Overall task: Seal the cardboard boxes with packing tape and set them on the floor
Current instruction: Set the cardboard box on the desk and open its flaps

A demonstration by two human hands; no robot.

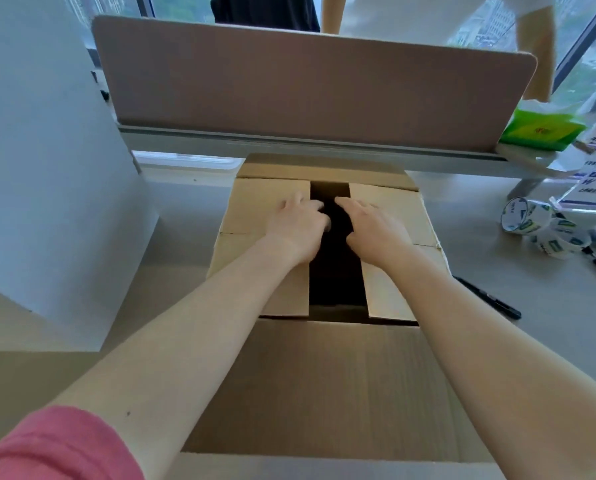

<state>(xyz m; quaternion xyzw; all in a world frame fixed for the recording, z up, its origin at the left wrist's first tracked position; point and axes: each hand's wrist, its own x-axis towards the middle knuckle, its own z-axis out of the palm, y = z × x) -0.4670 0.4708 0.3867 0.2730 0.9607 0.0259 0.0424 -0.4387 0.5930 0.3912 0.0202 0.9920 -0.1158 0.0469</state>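
Left hand [298, 225] and right hand [376, 230] are pressing flat, fingers spread, on the two inner flaps of the open brown cardboard box [255, 209] sitting on the grey desk [497, 306]. Fingertips are reaching over the flap edges into the dark gap. Risk: flaps springing up once released, since the clear printed packing tape rolls [531, 223] are lying well apart, right. Box interior too dark to make out.
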